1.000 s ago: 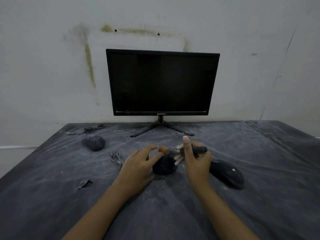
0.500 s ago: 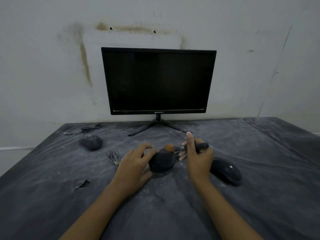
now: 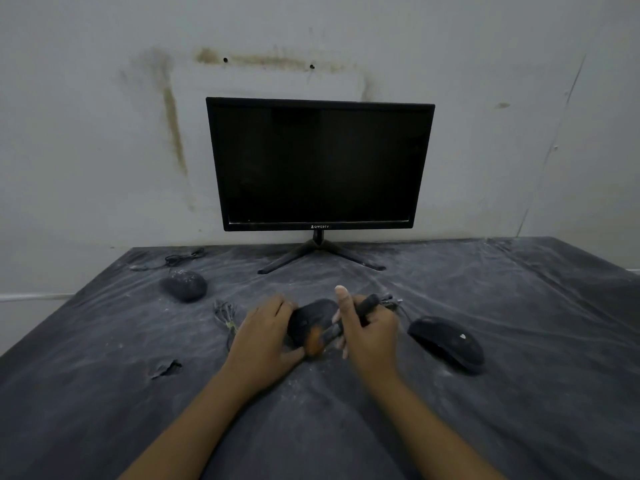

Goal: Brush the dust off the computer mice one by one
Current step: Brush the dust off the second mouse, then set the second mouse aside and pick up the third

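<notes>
firmly — left grip (image 3: 266, 336) around the middle mouse (image 3: 313, 317), right grip (image 3: 370, 332) pinching the brush (image 3: 323, 338), forefinger upright

Your single head camera looks forward and down, near your right hand (image 3: 369, 336), black flat-screen monitor (image 3: 320, 164) beyond it.

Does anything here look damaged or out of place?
Yes. The dark table cover has a small torn hole at its front left, and white dust lies strewn across it. The wall behind the monitor shows brown stains and two small holes.
</notes>
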